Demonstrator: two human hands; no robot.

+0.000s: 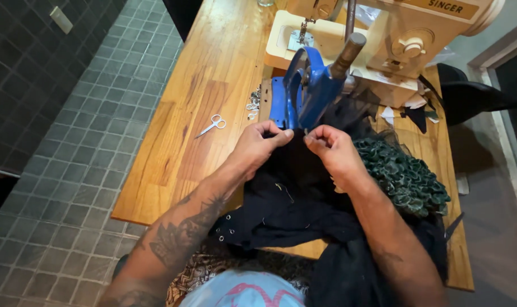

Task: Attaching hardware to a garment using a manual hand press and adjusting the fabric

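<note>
Both hands pinch the edge of a black fabric garment (292,199) in front of a blue hand press (309,91). My left hand (258,145) grips the fabric edge between thumb and fingers near the press base. My right hand (331,146) pinches the same edge a little to the right. The garment spreads over the wooden table (213,74) toward me and shows small metal eyelets (227,227) along one lower edge. A dark green ruffled section (403,176) lies to the right of my right forearm.
A cream sewing machine (383,40) stands behind the press. Small white-handled scissors (212,125) lie on the table to the left. A pile of loose metal eyelets (253,105) sits beside the press base. Fabric scraps (415,111) lie at the right. Grey tiled floor (71,170) is on the left.
</note>
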